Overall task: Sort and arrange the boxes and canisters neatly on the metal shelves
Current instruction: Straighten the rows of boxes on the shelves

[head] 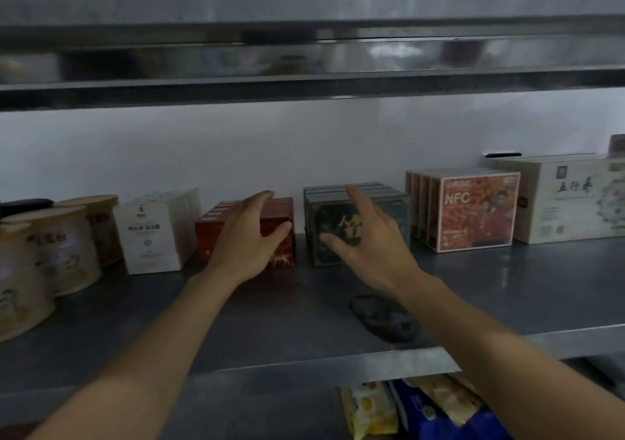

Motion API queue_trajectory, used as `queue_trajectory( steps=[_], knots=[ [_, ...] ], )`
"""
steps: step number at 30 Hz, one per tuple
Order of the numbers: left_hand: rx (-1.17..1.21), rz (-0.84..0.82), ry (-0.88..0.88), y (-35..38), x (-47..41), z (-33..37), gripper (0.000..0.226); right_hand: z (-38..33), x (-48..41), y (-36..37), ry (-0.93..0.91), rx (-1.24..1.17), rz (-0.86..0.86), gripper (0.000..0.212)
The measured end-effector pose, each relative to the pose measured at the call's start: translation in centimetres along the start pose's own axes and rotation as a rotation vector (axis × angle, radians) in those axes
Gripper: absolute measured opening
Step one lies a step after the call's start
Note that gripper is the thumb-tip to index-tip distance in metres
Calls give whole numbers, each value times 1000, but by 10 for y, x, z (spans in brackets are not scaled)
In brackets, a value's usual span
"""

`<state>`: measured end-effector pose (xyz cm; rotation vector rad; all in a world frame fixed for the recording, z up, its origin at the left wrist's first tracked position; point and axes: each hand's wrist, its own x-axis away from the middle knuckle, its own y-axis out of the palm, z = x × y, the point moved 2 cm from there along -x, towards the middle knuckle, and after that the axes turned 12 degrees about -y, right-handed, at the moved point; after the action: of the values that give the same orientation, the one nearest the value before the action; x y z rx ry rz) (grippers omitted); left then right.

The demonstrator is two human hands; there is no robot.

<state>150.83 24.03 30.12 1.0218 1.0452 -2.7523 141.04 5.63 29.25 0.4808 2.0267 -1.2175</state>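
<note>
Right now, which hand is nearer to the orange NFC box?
Right. The right hand is in front of the dark green boxes, the stack just left of the NFC box. The left hand lies over the red boxes, farther left.

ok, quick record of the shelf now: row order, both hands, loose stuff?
shelf: grey metal
row, left to right: canisters, white boxes, red boxes, green boxes, NFC boxes, pale box
left hand: rests on red boxes, fingers over top
right hand: spread open at front of green boxes
loose: dark object near front edge, too dim to identify
</note>
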Motion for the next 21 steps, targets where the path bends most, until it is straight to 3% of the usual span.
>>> queue_trajectory(
  steps=[5, 12, 21],
  knots=[
    [-34, -95, 42, 16, -11, 18, 67, 35, -6, -32, 54, 1, 96, 85],
    [-60, -314, -39, 49, -44, 28, 94, 92, -21, -36, 278, -220, 156, 102],
    [-168, -206, -66, 66, -57, 9, 113, 134, -25, -17, 423, -543, 184, 135]
  ],
)
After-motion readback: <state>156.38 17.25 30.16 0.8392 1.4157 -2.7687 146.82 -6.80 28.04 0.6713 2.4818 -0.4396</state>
